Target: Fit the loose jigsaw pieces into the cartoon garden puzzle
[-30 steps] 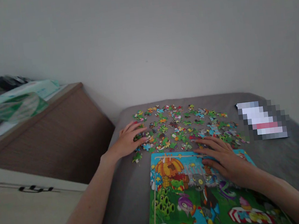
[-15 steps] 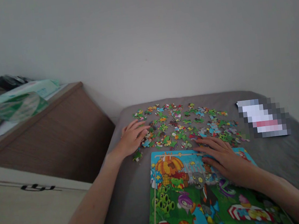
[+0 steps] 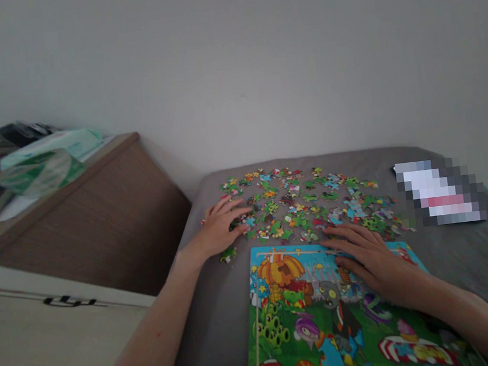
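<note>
Thumb and fingers of my left hand [image 3: 218, 230] have parted over the loose pieces [image 3: 277, 228].
That grip is wide now, just above the board [image 3: 289, 249]; my right hand [image 3: 379, 261] lies across its top edge, fingers loosely spread. Pieces scatter beyond on the grey sheet [image 3: 466, 275], a cabinet [image 3: 111, 221] to the left.

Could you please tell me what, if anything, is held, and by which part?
No clear hold shows: the left hand is over puzzle pieces, the right hand over the board.
</note>
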A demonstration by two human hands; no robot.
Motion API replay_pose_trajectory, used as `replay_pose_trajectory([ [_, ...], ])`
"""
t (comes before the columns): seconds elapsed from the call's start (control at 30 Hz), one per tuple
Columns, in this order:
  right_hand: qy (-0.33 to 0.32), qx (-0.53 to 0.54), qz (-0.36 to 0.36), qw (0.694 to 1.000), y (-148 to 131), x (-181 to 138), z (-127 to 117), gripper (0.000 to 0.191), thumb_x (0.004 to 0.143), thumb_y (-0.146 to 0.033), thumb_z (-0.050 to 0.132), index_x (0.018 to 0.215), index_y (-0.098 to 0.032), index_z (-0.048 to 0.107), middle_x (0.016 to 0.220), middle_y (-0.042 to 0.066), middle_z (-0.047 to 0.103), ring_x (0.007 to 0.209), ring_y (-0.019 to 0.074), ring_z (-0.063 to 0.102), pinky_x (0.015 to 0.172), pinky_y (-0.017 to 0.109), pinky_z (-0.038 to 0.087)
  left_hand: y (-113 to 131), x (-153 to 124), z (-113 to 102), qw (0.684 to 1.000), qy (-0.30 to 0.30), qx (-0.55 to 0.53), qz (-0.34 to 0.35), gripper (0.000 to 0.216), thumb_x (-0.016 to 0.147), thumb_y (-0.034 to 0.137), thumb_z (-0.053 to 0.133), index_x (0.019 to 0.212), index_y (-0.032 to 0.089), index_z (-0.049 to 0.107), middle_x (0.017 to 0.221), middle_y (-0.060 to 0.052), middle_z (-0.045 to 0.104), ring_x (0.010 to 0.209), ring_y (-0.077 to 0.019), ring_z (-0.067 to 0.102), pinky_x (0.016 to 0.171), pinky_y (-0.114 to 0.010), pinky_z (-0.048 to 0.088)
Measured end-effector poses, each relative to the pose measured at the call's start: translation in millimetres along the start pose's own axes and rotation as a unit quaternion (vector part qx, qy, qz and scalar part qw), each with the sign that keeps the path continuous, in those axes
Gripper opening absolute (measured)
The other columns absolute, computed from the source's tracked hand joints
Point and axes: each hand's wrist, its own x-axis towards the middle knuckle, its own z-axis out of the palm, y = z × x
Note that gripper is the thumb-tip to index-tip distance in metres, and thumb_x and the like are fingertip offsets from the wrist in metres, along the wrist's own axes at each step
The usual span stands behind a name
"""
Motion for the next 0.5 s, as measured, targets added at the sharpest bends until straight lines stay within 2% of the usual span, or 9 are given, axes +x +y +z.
replay_pose_trajectory([
  [0.07, 0.000, -0.003, 0.001, 1.000, 0.0, 0.0, -0.2, 0.039, 0.099, -0.037, 0.042, 0.132, -0.028, 0.062, 0.145, 0.008, 0.054, 0.136, 0.0325, 0.042, 0.109, 0.061, 0.038, 1.2, 2.2, 2.2, 0.999, 0.039, 0.011, -0.022, 0.043, 0.100, 0.047, 0.047, 0.140, 0.032, 0.053, 0.152, -0.003, 0.047, 0.145, -0.0279, 0.030, 0.116, -0.055, 0.025],
  [0.13, -0.004, -0.005, -0.003, 1.000, -0.1, 0.3, -0.7, 0.039, 0.099, -0.036, 0.042, 0.133, -0.029, 0.061, 0.146, 0.008, 0.054, 0.137, 0.0326, 0.042, 0.108, 0.061, 0.038, -0.9, 2.7, 1.6, 0.998, 0.050, 0.009, -0.027, 0.042, 0.101, 0.045, 0.046, 0.138, 0.029, 0.055, 0.150, -0.004, 0.049, 0.144, -0.0274, 0.034, 0.115, -0.054, 0.027],
  [0.23, -0.013, -0.006, -0.014, 1.000, -0.3, 1.1, -1.1, 0.040, 0.099, -0.033, 0.042, 0.135, -0.030, 0.060, 0.146, 0.008, 0.054, 0.137, 0.0322, 0.042, 0.108, 0.061, 0.039, -7.3, 0.9, -2.3, 1.000, 0.025, -0.011, -0.001, 0.034, 0.101, 0.042, 0.046, 0.126, 0.030, 0.064, 0.146, -0.004, 0.053, 0.144, -0.0275, 0.034, 0.115, -0.054, 0.029],
  [0.33, -0.011, -0.015, -0.018, 1.000, -0.2, 1.6, -0.3, 0.040, 0.099, -0.032, 0.040, 0.135, -0.031, 0.059, 0.146, 0.007, 0.053, 0.138, 0.0320, 0.042, 0.107, 0.061, 0.039, -13.4, -1.9, -6.3, 0.999, 0.001, -0.032, 0.030, 0.030, 0.099, 0.040, 0.050, 0.121, 0.031, 0.068, 0.145, -0.003, 0.054, 0.144, -0.0273, 0.033, 0.115, -0.054, 0.028],
  [0.5, -0.010, -0.018, -0.024, 0.999, 0.8, 1.3, 0.3, 0.041, 0.099, -0.032, 0.041, 0.137, -0.032, 0.058, 0.146, 0.007, 0.054, 0.138, 0.0313, 0.042, 0.108, 0.060, 0.039, -21.3, -3.7, -8.9, 0.999, 0.008, -0.035, 0.029, 0.028, 0.098, 0.036, 0.051, 0.118, 0.028, 0.069, 0.141, -0.004, 0.057, 0.141, -0.0253, 0.038, 0.115, -0.051, 0.032],
])
